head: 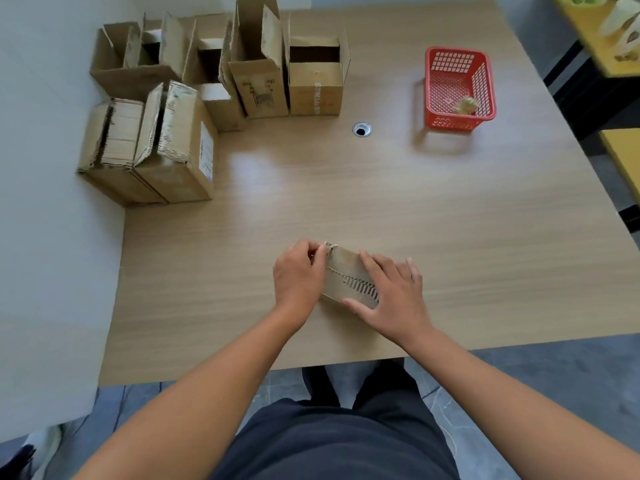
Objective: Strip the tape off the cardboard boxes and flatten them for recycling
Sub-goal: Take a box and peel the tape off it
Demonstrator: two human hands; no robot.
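Flatly, right fingers (373, 264) atop cardboard box (346, 270)

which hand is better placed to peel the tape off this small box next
Left. The left hand pinches the tape end at the far corner of the small box; the right hand lies flat on top, steadying it.

Person in plain dark clothing, arms uncovered

Both forearms (242, 358) show bare along their whole visible length, from the lower edge of the view up to the left hand (298, 275) and the right hand (391, 296). A plain dark blue-grey garment (332, 441) with soft folds and no visible print covers the body at the bottom of the view. Farther up it runs into two near-black shapes (320, 386) under the edge of the surface (450, 237), trouser legs or shoes, too dim to tell which.
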